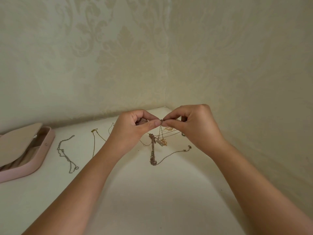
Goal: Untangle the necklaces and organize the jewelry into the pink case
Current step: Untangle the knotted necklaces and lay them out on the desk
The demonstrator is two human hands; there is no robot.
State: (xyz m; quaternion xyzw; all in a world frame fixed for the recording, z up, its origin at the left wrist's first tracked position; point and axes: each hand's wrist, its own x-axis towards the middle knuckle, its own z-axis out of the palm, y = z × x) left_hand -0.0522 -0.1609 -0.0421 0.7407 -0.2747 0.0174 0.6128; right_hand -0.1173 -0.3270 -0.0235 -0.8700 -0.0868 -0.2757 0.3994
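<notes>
A tangle of thin gold necklaces (160,140) hangs from both my hands above the white tabletop, near the wall corner. My left hand (133,129) and my right hand (194,127) pinch the same knot of chain between thumb and fingertips, almost touching. A twisted clump and small pendants dangle below, and one loose end trails right across the table. A silver chain (67,153) and a gold chain (94,141) lie apart on the table to the left. The pink case (33,160) stands open at the far left.
The white table (152,192) sits in a corner between two cream patterned walls (237,65). A small dark item (183,134) lies by the right wall, partly hidden behind my right hand. The case lid (18,141) is raised.
</notes>
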